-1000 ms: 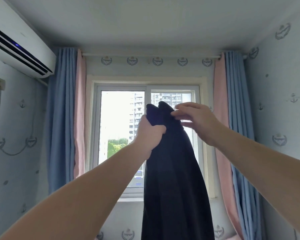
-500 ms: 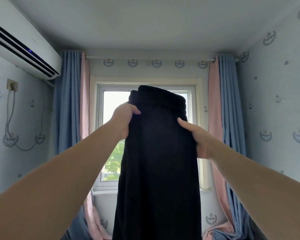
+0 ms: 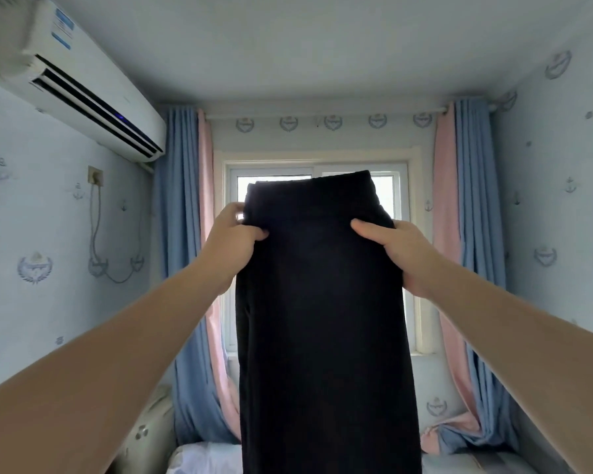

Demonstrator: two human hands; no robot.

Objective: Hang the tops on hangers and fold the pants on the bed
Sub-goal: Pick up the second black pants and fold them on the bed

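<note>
A pair of black pants (image 3: 322, 319) hangs straight down in front of the window, held up at arm's length. My left hand (image 3: 231, 239) grips the left side just below the waistband, thumb on the front of the cloth. My right hand (image 3: 396, 249) grips the right side at the same height, thumb across the front. The waistband stands flat above both hands. The lower legs run out of the frame at the bottom. No hangers or tops are in view.
The bed (image 3: 206, 456) shows as a pale strip at the bottom, with a pillow (image 3: 148, 436) at its left. Blue and pink curtains (image 3: 185, 268) flank the window (image 3: 391, 186). An air conditioner (image 3: 83, 87) hangs on the left wall.
The pants were bunched at the top between both hands a second ago; now the waistband is spread wide and both hands have moved apart and lower. The view has tilted down, showing the bed.
</note>
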